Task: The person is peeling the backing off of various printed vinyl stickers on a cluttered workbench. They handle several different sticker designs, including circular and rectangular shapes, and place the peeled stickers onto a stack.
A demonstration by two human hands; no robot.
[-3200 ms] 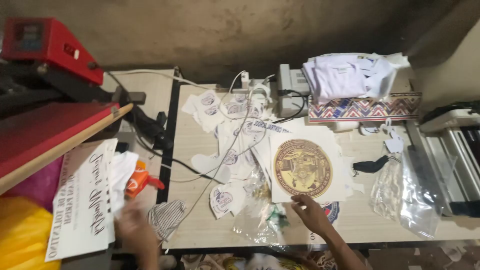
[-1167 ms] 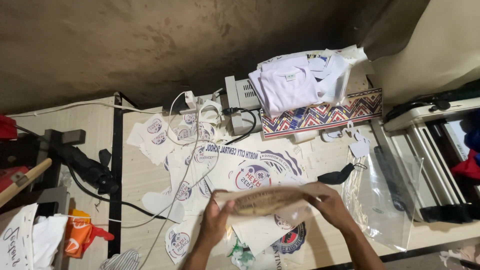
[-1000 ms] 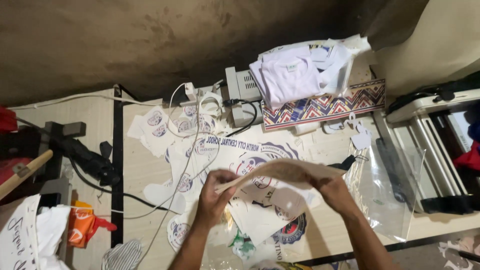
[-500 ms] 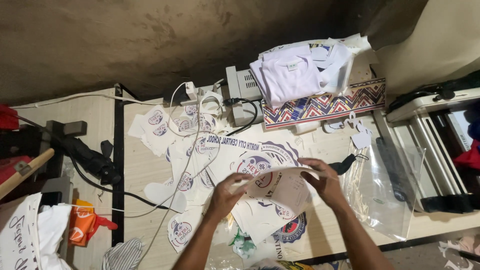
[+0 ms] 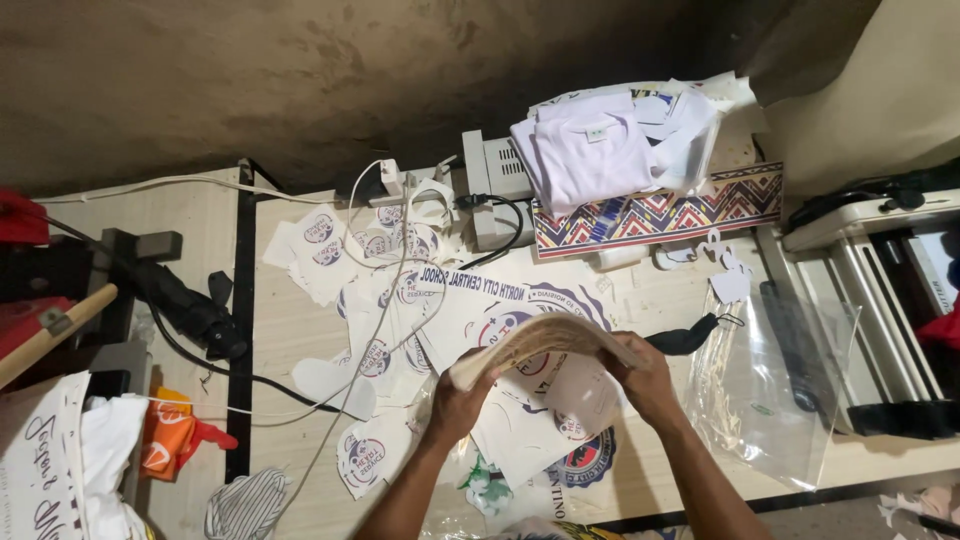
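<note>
Round printed labels (image 5: 345, 250), white paper with blue-red circular emblems, scattered over the table (image 5: 280, 330) from 10 to 7 o'clock of the frame centre. Large white printed sheet (image 5: 470, 300) with blue arched lettering and emblem lies at centre, partly under a curved tan sheet (image 5: 540, 340). More emblem cutouts (image 5: 365, 460) at 7 o'clock; a dark blue-red round emblem sheet (image 5: 590, 465) at 6 o'clock. Long box (image 5: 660, 212) with zigzag pattern in red, blue, white at 1 o'clock. Clear plastic bag (image 5: 770, 385) at 4 o'clock. Orange packet (image 5: 165, 445) at 8 o'clock. White sign (image 5: 45, 470) with black script at far 8 o'clock. No screens.
</note>
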